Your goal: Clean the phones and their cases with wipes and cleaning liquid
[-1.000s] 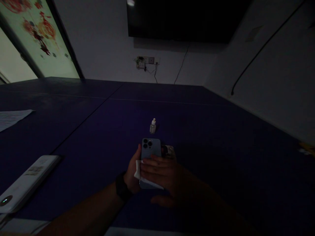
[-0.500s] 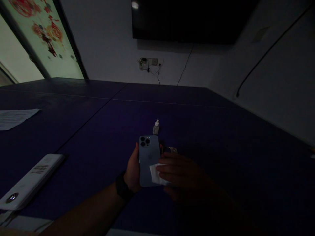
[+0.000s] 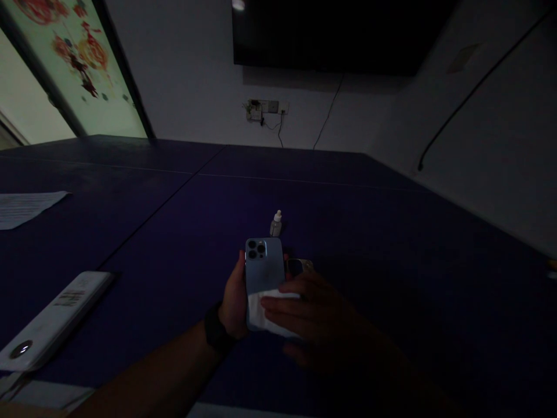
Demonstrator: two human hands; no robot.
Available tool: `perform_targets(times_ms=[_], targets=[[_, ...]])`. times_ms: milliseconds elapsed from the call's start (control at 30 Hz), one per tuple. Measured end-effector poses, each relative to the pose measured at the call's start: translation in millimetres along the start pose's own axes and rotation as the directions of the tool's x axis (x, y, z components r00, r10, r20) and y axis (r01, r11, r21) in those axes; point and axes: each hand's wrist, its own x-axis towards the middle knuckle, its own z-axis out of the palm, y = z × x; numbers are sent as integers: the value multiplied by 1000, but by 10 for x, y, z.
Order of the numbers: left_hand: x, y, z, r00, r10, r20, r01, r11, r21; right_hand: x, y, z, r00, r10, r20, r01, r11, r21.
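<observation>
A light blue smartphone (image 3: 265,267) is upright in my left hand (image 3: 234,299), its back with the camera lenses facing me. The thumb lies along its left edge and fingertips show at the right edge. My right hand (image 3: 308,310) presses a white cloth or tissue (image 3: 256,310) flat against the lower half of the phone's back, fingers over it. Just beyond the phone stands a small dropper bottle (image 3: 275,224) with a white top. Partly hidden behind my right hand lies what looks like a phone case (image 3: 304,265) with a camera cutout.
A white power bank (image 3: 65,313) with a lit display and a cable lies at the left on the dark blue table (image 3: 174,232). Farther left is a printed sheet (image 3: 30,209). Wall sockets (image 3: 267,107) and a dark screen (image 3: 339,35) are at the back.
My right hand has slid the white cloth leftward across the phone's lower back, so it now reaches the left edge. The phone and my left hand stay nearly still.
</observation>
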Motion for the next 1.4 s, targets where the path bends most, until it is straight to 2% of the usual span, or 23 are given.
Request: perform_targets(times_ms=[100, 167, 233, 333, 400, 500, 567, 633, 700, 767, 833, 900, 1000, 1067, 1167, 1233, 1267, 1333, 1400], targets=[[-4, 2, 40, 1000, -11, 12, 11, 1000, -9, -23, 11, -19, 999, 6, -54, -5, 1000, 25], [-4, 7, 60, 1000, -11, 11, 11, 1000, -22, -21, 18, -25, 990, 64, -124, -71, 996, -57], [-4, 13, 64, 1000, -12, 4, 13, 1000, -24, 1, 8, -19, 988, 78, -132, -96, 986, -134], [-5, 17, 50, 1000, -23, 5, 23, 1000, -18, 26, -28, -1, 998, -3, -55, -2, 996, -94], [0, 8, 39, 1000, -20, 2, 20, 1000, -20, 12, -36, 6, 998, -33, -57, 31, 999, -37], [13, -13, 28, 1000, -12, -16, 12, 1000, -19, -23, -15, 15, 987, 60, -147, -74, 993, -93], [16, -23, 23, 1000, -9, -25, 8, 1000, -17, -22, -3, 26, 977, 132, -164, -159, 974, -161], [10, -24, 18, 1000, -21, -21, 20, 1000, -18, -3, -2, 33, 987, 118, -108, -135, 976, -169], [2, -21, 17, 999, -39, -6, 39, 999, -23, 10, 0, 25, 999, 18, -38, -22, 993, -116], [-3, -17, 22, 999, -44, 3, 44, 999, -28, 7, 12, 5, 998, -30, -55, 25, 996, -85], [-2, -16, 26, 999, -28, -22, 27, 999, -38, 1, 28, -14, 992, 34, -124, -49, 991, -123], [2, -19, 23, 998, -34, -54, 31, 998, -53, 4, 38, -22, 985, 92, -143, -116, 979, -170], [5, -27, 7, 996, -80, -49, 76, 994, -76, 8, 48, -21, 999, 27, -40, -32, 989, -144], [8, -37, 1, 995, -89, -44, 85, 993, -80, -10, 67, -22, 1000, -11, -28, 8, 994, -113], [14, -51, -7, 997, -34, -72, 31, 998, -45, -39, 95, -10, 989, 106, -101, -122, 978, -170], [16, -59, -30, 997, -9, -79, 8, 1000, -13, -30, 91, 16, 978, 189, -91, -204, 957, -206], [15, -62, -48, 997, -11, -74, 11, 1000, -7, -19, 83, 30, 980, 194, -54, -201, 958, -207], [9, -67, -88, 997, -49, -55, 48, 999, -21, -2, 68, 49, 992, 121, 25, -115, 978, -172], [2, -73, -115, 996, -77, -42, 75, 996, -47, -3, 69, 48, 998, 45, 41, -39, 989, -144]])
